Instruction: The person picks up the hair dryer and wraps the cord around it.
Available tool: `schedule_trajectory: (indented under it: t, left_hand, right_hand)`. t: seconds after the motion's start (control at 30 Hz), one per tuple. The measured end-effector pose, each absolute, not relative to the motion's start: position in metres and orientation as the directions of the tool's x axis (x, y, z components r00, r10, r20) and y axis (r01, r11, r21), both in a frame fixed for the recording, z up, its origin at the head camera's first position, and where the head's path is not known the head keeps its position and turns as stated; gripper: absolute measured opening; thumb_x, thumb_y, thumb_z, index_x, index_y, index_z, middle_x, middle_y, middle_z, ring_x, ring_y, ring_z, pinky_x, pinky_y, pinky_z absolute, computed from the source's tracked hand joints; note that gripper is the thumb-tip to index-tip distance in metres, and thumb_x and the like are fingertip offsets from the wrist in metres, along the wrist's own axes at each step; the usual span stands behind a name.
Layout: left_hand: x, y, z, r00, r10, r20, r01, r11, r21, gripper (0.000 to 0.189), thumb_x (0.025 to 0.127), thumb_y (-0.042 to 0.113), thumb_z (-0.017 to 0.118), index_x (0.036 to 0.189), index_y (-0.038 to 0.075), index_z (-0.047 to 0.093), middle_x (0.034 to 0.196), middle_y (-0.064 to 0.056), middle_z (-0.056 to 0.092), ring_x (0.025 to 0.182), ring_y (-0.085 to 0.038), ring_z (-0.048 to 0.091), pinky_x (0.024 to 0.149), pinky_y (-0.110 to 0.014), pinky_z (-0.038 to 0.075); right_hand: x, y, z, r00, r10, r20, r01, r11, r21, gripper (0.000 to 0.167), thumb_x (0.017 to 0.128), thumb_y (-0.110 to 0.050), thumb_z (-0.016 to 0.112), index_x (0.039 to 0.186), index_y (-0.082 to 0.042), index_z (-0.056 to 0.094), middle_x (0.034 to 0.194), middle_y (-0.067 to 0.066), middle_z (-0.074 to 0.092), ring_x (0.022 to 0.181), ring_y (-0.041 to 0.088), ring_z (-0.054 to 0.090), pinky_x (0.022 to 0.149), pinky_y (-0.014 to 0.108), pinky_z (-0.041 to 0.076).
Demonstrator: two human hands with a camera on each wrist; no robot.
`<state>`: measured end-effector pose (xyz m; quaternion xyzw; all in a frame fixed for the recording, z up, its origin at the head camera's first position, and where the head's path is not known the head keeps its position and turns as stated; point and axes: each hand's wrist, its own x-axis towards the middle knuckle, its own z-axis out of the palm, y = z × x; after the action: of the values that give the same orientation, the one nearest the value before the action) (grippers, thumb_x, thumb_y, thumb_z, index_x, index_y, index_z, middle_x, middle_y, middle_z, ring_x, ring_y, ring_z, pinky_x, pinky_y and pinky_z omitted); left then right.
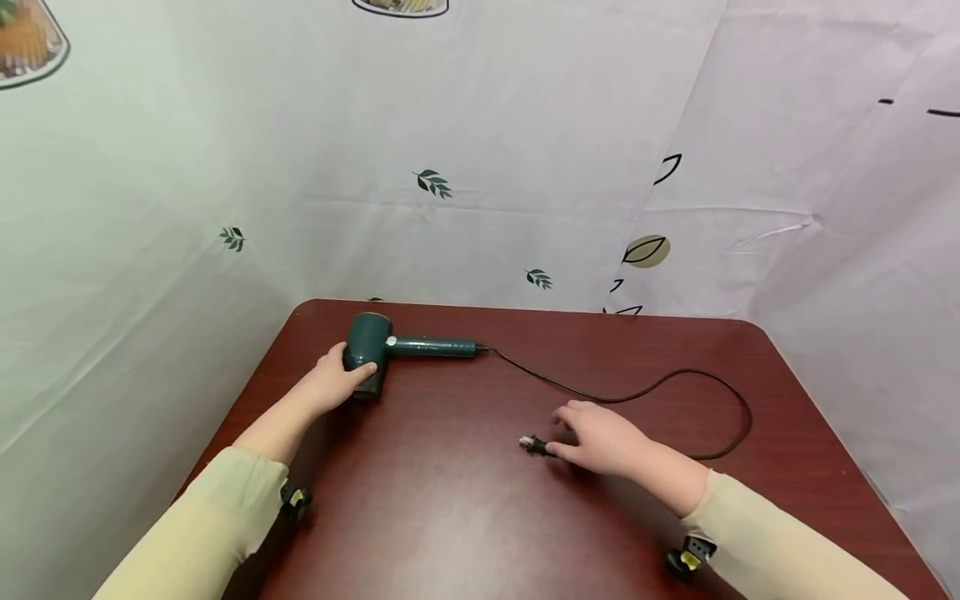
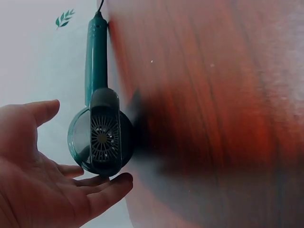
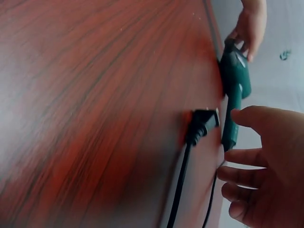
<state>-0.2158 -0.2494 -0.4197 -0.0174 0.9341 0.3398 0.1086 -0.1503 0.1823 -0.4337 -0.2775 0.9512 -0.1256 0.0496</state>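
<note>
A dark green hair dryer (image 1: 367, 333) lies on the table near its far left, its handle pointing right. Beside the dryer's head is my left hand (image 1: 333, 379), thumb and fingers spread about it. In the left wrist view, the thumb stands apart from the dryer (image 2: 98, 57), while the fingertips are at the rim of its head; contact is unclear. My right hand (image 1: 600, 437) hovers beside the black plug (image 1: 536, 446), fingers loosely bent. In the right wrist view, a gap shows between that hand (image 3: 275, 166) and the plug (image 3: 202, 126), which rests on the table.
A thin black cord (image 1: 637, 393) runs from the dryer's handle, loops at the right and returns to the plug. The reddish-brown table (image 1: 420, 500) has rounded far corners. White sheeting with leaf prints (image 1: 487, 233) hangs behind and at both sides.
</note>
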Motion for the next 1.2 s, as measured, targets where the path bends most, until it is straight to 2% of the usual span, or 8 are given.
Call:
schedule_trajectory:
  t: [0.13,0.37,0.57,0.9,1.2]
  left_hand:
    - [-0.224,-0.252,-0.418,-0.967,0.031,-0.253,-0.141,0.761,0.633,0.088,0.101,0.045,0.048,0.151,-0.013,0.005,0.146,-0.039,0.029,0.129,-0.049,0.041,0.101,-0.061,0.039]
    - [-0.239,-0.255,-0.418,-0.951,-0.006,-0.308,-0.207,0.754,0.624,0.090,0.100,0.046,0.050,0.150,-0.016,0.008,0.147,-0.040,0.027,0.131,-0.050,0.038,0.105,-0.060,0.036]
    - [-0.249,-0.260,-0.420,-0.942,-0.007,-0.335,-0.224,0.757,0.614,0.091,0.098,0.052,0.051,0.146,-0.019,0.019,0.141,-0.039,0.036,0.126,-0.048,0.045,0.102,-0.058,0.041]
    - [-0.260,-0.260,-0.422,-0.930,0.004,-0.367,-0.228,0.778,0.586,0.104,0.093,0.062,0.053,0.146,-0.020,0.018,0.144,-0.038,0.033,0.128,-0.048,0.043,0.102,-0.057,0.041]
    - [-0.274,-0.265,-0.418,-0.914,-0.003,-0.407,-0.241,0.809,0.536,0.105,0.091,0.068,0.049,0.147,-0.018,0.023,0.148,-0.036,0.032,0.133,-0.045,0.039,0.107,-0.055,0.036]
  right_hand:
    - [-0.151,0.170,-0.436,-0.824,-0.565,-0.051,-0.534,0.803,-0.263,0.030,0.090,-0.039,0.072,0.106,-0.015,0.066,0.094,-0.005,0.059,0.078,0.009,0.055,0.071,0.034,0.050]
    - [-0.151,0.156,-0.440,-0.805,-0.590,-0.061,-0.564,0.794,-0.227,0.027,0.085,-0.037,0.076,0.094,-0.017,0.062,0.085,-0.007,0.054,0.070,0.008,0.049,0.065,0.030,0.045]
    - [-0.150,0.151,-0.441,-0.807,-0.586,-0.076,-0.564,0.802,-0.196,0.025,0.084,-0.032,0.078,0.092,-0.016,0.061,0.083,-0.007,0.054,0.070,0.008,0.050,0.065,0.031,0.047]
    - [-0.149,0.147,-0.447,-0.786,-0.617,-0.041,-0.606,0.782,-0.143,0.019,0.087,-0.025,0.075,0.085,-0.016,0.058,0.078,-0.007,0.051,0.064,0.008,0.046,0.059,0.030,0.044]
    - [-0.148,0.142,-0.442,-0.774,-0.633,-0.040,-0.624,0.771,-0.129,0.017,0.087,-0.021,0.074,0.084,-0.016,0.058,0.076,-0.007,0.050,0.063,0.008,0.046,0.058,0.029,0.044]
